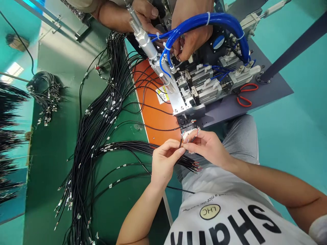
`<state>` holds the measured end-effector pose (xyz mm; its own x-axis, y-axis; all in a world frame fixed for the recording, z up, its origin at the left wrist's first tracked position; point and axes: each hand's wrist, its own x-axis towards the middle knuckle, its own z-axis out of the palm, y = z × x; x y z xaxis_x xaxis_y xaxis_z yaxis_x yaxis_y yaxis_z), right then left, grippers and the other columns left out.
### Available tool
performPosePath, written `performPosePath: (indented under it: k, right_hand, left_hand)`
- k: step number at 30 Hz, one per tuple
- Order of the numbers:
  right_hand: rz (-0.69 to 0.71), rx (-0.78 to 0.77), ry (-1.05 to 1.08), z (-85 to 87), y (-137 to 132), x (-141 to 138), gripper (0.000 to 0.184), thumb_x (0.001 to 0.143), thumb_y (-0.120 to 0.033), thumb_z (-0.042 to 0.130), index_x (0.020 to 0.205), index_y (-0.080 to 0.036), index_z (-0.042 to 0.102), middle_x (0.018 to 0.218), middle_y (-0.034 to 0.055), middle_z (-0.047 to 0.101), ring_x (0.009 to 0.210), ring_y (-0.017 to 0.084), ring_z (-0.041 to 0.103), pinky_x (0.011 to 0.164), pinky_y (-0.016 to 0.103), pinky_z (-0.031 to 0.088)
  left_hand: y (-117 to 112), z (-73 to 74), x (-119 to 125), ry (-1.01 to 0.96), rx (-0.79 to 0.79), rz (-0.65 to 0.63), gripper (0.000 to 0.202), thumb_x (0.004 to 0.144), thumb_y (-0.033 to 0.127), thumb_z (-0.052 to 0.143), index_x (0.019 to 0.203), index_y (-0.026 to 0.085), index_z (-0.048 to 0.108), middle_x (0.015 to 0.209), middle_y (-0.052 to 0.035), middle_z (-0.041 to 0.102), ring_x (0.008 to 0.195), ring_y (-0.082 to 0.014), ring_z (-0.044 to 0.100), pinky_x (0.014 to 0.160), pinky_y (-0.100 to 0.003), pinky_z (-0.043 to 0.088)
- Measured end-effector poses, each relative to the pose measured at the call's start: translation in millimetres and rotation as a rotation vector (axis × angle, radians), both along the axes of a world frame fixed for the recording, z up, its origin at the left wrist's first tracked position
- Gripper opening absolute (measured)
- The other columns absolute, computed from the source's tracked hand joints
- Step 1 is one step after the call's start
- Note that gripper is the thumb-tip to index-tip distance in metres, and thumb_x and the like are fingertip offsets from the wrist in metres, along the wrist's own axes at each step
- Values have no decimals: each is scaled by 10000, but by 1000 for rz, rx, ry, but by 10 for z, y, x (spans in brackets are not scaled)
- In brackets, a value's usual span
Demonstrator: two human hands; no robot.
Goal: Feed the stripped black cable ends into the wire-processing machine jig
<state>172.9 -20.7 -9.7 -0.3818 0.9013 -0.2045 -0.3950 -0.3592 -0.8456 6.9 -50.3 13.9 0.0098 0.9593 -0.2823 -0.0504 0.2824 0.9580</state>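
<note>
While a small coil of cables (47,89) lies near the left edge of the green desk (48,170), a long heap of black cables (98,115) runs down its middle, and a bundle (133,146) crosses its right edge. Beside that edge, the left hand (163,161) pinches one black cable (181,142) between thumb and fingers; the right hand (211,148) pinches at its fine wires, though exactly which strands is hidden. The cable should handle as light and bendy, its jacket smooth, the thin wires soft and easily snapped, so the jacket just behind them seems the safest hold. Farther right, red-handled scissors (246,91) rest near the lower edge of a grey base (276,85).
</note>
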Motion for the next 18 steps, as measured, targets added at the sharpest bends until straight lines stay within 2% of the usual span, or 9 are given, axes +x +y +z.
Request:
performPosePath:
  k: [3, 7, 12, 15, 18]
  right_hand:
    - [-25, -2, -14, -6, -2, -2, 174, 810, -308, 771, 824, -173, 663, 843, 7, 654, 700, 117, 633, 675, 268, 557]
    - [-17, -59, -19, -31, -23, 2, 198, 856, -342, 728, 909, -188, 616, 770, -10, 645, 650, 111, 629, 648, 260, 533]
    - [-16, -24, -12, -15, -40, -83, 237, 839, -340, 747, 1009, -203, 657, 819, -18, 616, 621, 87, 575, 599, 233, 499]
    - [-41, -32, -37, 7, -24, -162, 250, 769, -336, 809, 941, -201, 687, 774, -25, 618, 594, 86, 543, 551, 227, 466]
    - [-70, 2, -96, 25, 0, -210, 224, 736, -348, 830, 825, -186, 703, 809, 7, 670, 673, 118, 586, 604, 251, 480]
  left_hand:
    - [-19, -11, -18, 27, 45, 31, 72, 783, 199, 775, 823, 185, 717, 863, -30, 631, 830, -135, 589, 778, -257, 484]
    - [-41, -15, -40, 76, 88, 103, 95, 783, 216, 780, 858, 196, 725, 859, -28, 688, 800, -130, 616, 755, -244, 497]
    - [-57, 15, -26, 270, 153, 118, 115, 798, 266, 769, 876, 185, 744, 820, -33, 696, 737, -135, 597, 694, -257, 483]
    - [-76, 26, -16, 323, 191, 96, 84, 815, 261, 752, 839, 184, 728, 758, -15, 646, 702, -125, 557, 673, -255, 452]
    - [-100, 19, -28, 321, 179, 60, 99, 828, 275, 739, 822, 181, 709, 765, -18, 623, 722, -135, 558, 700, -268, 458]
